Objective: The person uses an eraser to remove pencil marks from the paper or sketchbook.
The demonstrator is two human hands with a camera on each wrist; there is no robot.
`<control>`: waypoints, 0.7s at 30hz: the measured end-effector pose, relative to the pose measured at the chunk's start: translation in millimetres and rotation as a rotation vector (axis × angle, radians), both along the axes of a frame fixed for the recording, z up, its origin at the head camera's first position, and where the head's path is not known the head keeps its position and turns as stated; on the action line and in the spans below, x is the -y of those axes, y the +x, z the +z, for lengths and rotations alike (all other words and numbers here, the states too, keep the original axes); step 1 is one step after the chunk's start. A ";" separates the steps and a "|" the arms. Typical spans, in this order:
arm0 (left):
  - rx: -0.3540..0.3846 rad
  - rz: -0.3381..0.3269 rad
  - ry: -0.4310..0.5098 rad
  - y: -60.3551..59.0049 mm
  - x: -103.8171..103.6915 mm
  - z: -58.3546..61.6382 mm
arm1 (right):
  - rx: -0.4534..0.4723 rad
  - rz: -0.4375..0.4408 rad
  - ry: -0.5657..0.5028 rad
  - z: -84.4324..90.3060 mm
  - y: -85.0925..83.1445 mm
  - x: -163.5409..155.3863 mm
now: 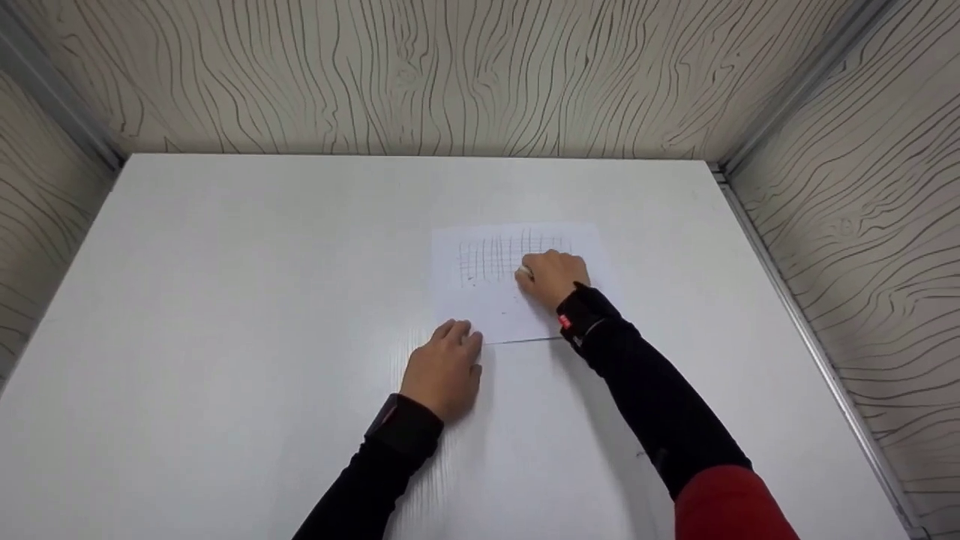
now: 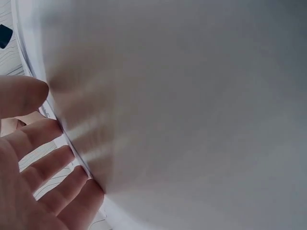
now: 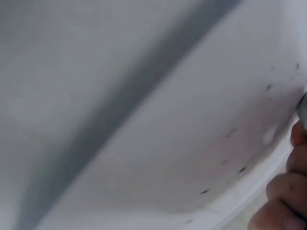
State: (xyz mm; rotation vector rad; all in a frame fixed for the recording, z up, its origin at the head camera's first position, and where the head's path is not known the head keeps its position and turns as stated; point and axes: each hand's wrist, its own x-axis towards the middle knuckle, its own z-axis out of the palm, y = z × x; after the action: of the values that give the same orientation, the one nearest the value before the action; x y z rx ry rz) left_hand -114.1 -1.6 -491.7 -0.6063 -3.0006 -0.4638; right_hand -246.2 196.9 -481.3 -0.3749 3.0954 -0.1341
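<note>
The left hand (image 1: pixel 444 367) lies flat on the table (image 1: pixel 225 300), fingers straight and spread, tips at the paper's (image 1: pixel 487 311) near-left corner. The paper lies mid-table, a pencil grid on its far half. On it, the right hand (image 1: pixel 551 276) curls round a small white object (image 1: pixel 526 272).

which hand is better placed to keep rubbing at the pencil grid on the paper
Right. The right hand already rests on the pencil grid with something small and white, likely an eraser, in its curled fingers. The left hand lies flat at the sheet of paper's near corner, steadying it.
</note>
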 end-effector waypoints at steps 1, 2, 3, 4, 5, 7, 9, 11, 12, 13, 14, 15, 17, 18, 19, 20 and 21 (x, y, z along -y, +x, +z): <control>0.004 -0.002 0.000 1.0 0.4 -0.6 | 0.005 0.023 -0.003 -0.8 2.1 1.3; 0.003 -0.004 0.000 1.5 1.0 -0.4 | 0.015 0.061 -0.012 -1.0 4.8 3.8; -0.001 -0.005 -0.002 1.5 1.6 0.4 | 0.025 0.105 -0.019 -0.8 7.5 6.9; -0.003 -0.006 -0.006 0.9 2.3 2.0 | 0.035 0.144 -0.029 -0.4 10.1 10.0; -0.004 -0.006 -0.010 0.0 3.0 3.8 | 0.048 0.176 -0.041 0.7 12.7 12.8; -0.002 -0.005 -0.021 -2.1 4.3 8.0 | 0.093 0.216 -0.063 3.8 15.6 16.7; -0.004 0.002 -0.032 -4.1 5.1 11.5 | 0.116 0.198 -0.070 7.3 14.9 16.9; 0.001 0.002 -0.038 -4.7 4.8 12.9 | 0.111 0.136 -0.073 10.6 11.4 12.9; -0.002 -0.003 -0.035 -4.7 4.3 12.7 | 0.106 0.100 -0.071 12.0 9.6 10.6; -0.003 -0.006 -0.035 -4.8 3.6 12.0 | 0.093 0.067 -0.068 12.9 8.1 8.3; -0.008 -0.008 -0.031 -4.6 2.8 11.2 | 0.077 0.035 -0.065 13.5 7.3 6.4; -0.010 -0.012 -0.028 -4.3 2.0 10.0 | 0.061 0.016 -0.061 13.4 7.1 5.1; -0.007 -0.019 -0.022 -3.1 1.1 8.4 | 0.054 0.022 -0.061 12.4 10.2 5.1; -0.008 -0.020 -0.020 -2.6 1.1 8.1 | 0.055 0.047 -0.068 11.2 12.6 6.6; -0.005 -0.018 -0.023 -2.4 1.1 8.3 | 0.057 0.086 -0.078 9.8 15.2 8.5; -0.007 -0.017 -0.023 -2.1 1.5 9.0 | 0.062 0.131 -0.087 9.0 18.1 10.8; -0.007 -0.015 -0.026 -2.2 2.0 10.0 | 0.068 0.175 -0.099 7.9 20.3 12.4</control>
State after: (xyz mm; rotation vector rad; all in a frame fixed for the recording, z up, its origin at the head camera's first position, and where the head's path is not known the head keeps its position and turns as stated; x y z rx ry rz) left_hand -116.2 -3.6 -481.7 -0.6321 -3.0015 -0.4229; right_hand -225.9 184.5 -473.3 -0.6274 2.9787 -0.2899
